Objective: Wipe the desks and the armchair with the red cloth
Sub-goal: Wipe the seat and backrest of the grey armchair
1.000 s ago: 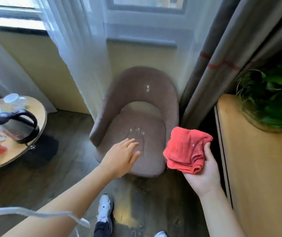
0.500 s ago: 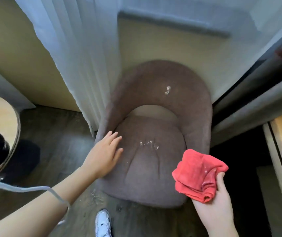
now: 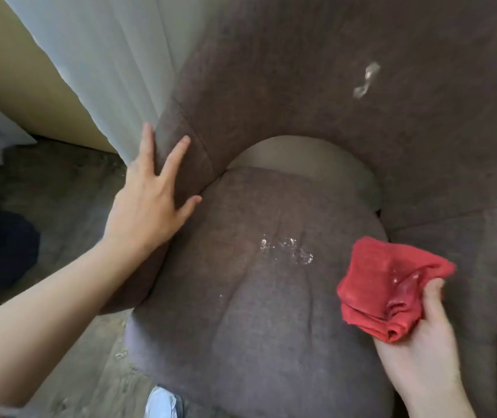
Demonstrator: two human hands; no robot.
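Armchair (image 3: 271, 312) upholstery, a brownish-grey fabric, is filling most of the head view, its rounded seat cushion (image 3: 241, 327) sitting inside the curved backrest (image 3: 331, 70). A patch of glistening wet spots (image 3: 286, 250) is lying on the cushion near its middle, and a pale smear (image 3: 365, 79) is showing on the backrest up to the right. No container is in view.

The left hand (image 3: 147, 203) is lying flat and open on the chair's left armrest (image 3: 181, 152), fingers (image 3: 175, 155) spread wide and pointing up along the fabric, the thumb reaching towards the seam where the armrest meets the cushion. It is gripping nothing; the palm is simply pressing against the upholstery, with the forearm stretching in from the lower left corner.

The right hand (image 3: 422, 351) is coming in from the lower right with the palm turned up, closed round the red cloth (image 3: 392, 291). The cloth is bunched in folds, the thumb pinning it from above against the fingers beneath. It is hanging just over the right side of the cushion, near the wet spots but apart from them; whether it is brushing the fabric I cannot tell.

A sheer white curtain (image 3: 105, 55) is hanging just beside the left armrest, touching the outermost finger. A pale shoe (image 3: 162, 402) is showing on the wooden floor (image 3: 75, 357) below the seat's front edge.
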